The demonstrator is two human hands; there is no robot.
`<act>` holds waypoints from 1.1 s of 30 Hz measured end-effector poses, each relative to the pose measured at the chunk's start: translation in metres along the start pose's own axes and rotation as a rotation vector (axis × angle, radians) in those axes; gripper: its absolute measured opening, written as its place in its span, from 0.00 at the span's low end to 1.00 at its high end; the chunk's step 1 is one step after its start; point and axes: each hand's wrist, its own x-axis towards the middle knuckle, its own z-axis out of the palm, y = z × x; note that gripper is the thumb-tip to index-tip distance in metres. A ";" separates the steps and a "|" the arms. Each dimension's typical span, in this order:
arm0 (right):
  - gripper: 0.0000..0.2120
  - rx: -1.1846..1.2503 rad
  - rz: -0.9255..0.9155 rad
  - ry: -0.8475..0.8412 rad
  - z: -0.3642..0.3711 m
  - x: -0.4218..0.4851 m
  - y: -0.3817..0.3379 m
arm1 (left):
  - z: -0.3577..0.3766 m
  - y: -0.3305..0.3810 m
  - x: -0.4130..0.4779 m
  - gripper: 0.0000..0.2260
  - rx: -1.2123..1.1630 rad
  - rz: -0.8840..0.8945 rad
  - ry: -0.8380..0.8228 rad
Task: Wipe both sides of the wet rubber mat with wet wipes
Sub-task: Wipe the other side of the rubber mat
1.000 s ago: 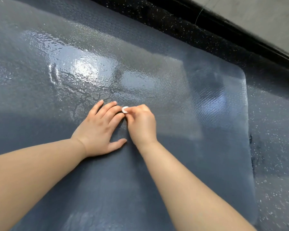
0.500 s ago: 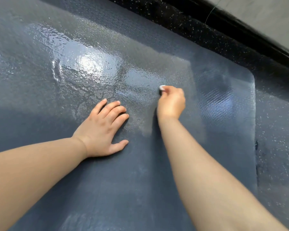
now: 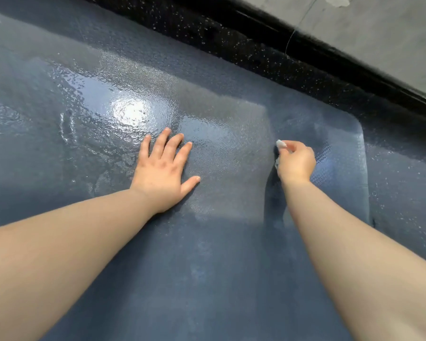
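Note:
A large dark blue-grey rubber mat (image 3: 219,254) fills most of the view, glossy and wet at the upper left, with a rounded corner at the right. My left hand (image 3: 161,172) lies flat on the mat, fingers spread and straight. My right hand (image 3: 296,163) grips a small bunched white wet wipe (image 3: 280,144) and holds it against the mat near the right end. Most of the wipe is hidden inside the fist.
The mat lies on a dark speckled floor (image 3: 403,173) that shows to the right and along the top. A black strip (image 3: 330,55) runs diagonally across the upper right, with grey concrete (image 3: 379,28) beyond it.
My right hand has carried the wipe from beside my left hand's fingertips across the mat to the right. My left hand has stayed flat in place.

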 end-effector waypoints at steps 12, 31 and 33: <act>0.07 0.178 -0.394 -0.262 0.033 -0.045 -0.033 | 0.002 0.003 0.001 0.36 0.013 -0.012 -0.042; 0.08 0.031 -0.686 -0.451 0.081 -0.044 -0.090 | -0.001 0.007 0.000 0.34 -0.004 -0.024 -0.027; 0.08 0.171 -0.635 -0.375 0.067 -0.015 -0.086 | 0.000 0.006 0.001 0.34 -0.004 -0.018 -0.028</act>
